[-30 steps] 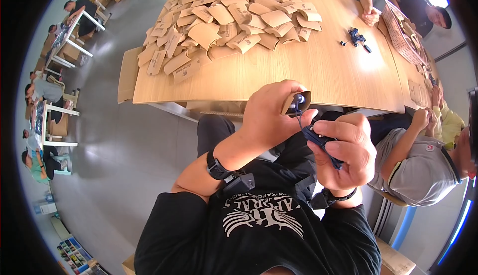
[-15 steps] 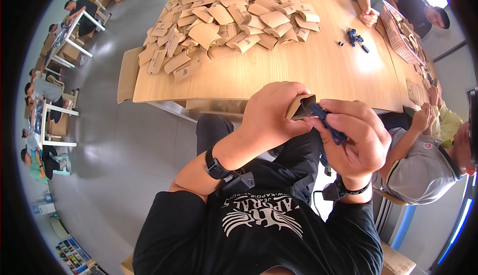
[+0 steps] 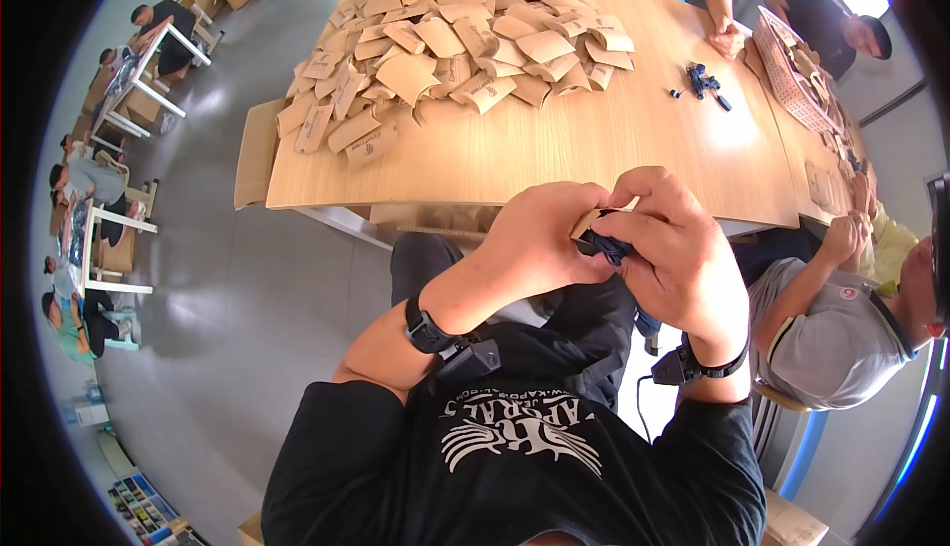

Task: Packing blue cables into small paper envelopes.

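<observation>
My left hand (image 3: 549,234) is wrapped round a small brown cardboard pillow box (image 3: 582,224), whose end opening faces my right hand. At that opening, the thumb and fingers of my right hand (image 3: 685,254) press on a dark blue bundled cord (image 3: 607,248). Part of the cord is in the mouth of the box; how deep it goes is hidden by my fingers. Both hands are above my lap, just off the near edge of the wooden table (image 3: 594,155).
A heap of brown pillow boxes (image 3: 408,73) covers the table's far left. More dark blue cords (image 3: 703,81) lie at the right, near a pink basket (image 3: 792,71). Co-workers' hands (image 3: 729,40) rest at the far edge. Another person (image 3: 831,318) sits close on my right.
My right hand has moved left and pushed the cord from in front of the box into its opening. A dark blue bundle now shows on the far side of the heap.
</observation>
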The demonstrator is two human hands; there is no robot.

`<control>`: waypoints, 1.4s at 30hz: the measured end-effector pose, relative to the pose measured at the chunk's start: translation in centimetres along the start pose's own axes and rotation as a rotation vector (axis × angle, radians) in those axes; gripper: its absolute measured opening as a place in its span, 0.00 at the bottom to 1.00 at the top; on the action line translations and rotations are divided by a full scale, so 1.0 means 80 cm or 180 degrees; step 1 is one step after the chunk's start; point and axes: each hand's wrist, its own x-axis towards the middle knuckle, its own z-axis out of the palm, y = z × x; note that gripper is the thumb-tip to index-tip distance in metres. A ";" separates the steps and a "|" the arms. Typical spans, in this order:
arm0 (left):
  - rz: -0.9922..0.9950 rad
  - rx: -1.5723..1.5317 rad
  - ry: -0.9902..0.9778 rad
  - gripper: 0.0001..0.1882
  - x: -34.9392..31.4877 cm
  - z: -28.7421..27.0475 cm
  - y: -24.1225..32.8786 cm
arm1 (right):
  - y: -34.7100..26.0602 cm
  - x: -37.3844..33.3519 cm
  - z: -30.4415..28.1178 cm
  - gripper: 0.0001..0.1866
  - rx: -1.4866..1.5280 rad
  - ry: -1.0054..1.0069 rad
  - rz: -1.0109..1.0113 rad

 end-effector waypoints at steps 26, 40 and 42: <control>-0.0370 -0.0418 -0.0329 0.18 0.041 0.001 -0.122 | 0.132 0.021 0.107 0.09 0.0678 0.0578 0.0170; -0.0933 -0.1013 -0.0389 0.10 0.046 -0.001 -0.116 | 0.133 0.027 0.104 0.07 -0.0187 0.0536 0.0123; -0.1179 -0.1190 -0.0407 0.10 0.049 -0.004 -0.114 | 0.133 0.025 0.111 0.08 -0.0387 0.0684 0.0077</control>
